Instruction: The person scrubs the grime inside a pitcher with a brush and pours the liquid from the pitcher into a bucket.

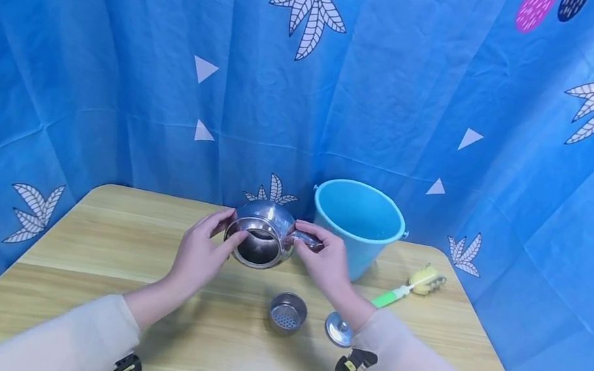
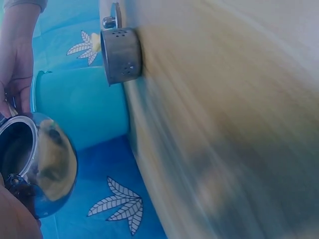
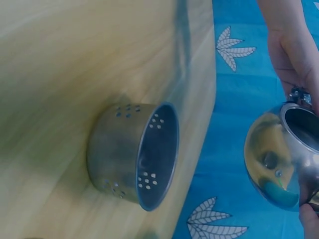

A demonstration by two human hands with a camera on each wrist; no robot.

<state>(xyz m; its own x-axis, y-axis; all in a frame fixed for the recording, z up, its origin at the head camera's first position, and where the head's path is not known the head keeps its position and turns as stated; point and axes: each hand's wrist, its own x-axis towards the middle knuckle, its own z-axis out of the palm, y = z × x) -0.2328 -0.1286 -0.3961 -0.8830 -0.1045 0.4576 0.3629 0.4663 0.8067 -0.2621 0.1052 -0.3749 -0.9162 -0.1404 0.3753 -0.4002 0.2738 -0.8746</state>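
A shiny metal teapot (image 1: 267, 210) is held up above the table, its round mouth tilted toward me. With thumb and fingers, my left hand (image 1: 199, 256) grips its left side, the thumb at the rim. My right hand (image 1: 326, 262) holds the handle (image 1: 308, 239) on the other side. Below, a perforated metal strainer basket (image 3: 122, 154) stands upright on the table, apart from both hands. Next to my right forearm lies a round metal lid (image 1: 337, 330) with a knob, partly covered by the sleeve.
A light-blue bucket (image 1: 363, 250) stands behind my right hand at the table's back edge. To its right lies a brush with a green handle (image 1: 387, 298) and a yellow head (image 1: 426, 280). Blue patterned curtain (image 1: 176, 58) encloses the wooden table (image 1: 93, 256).
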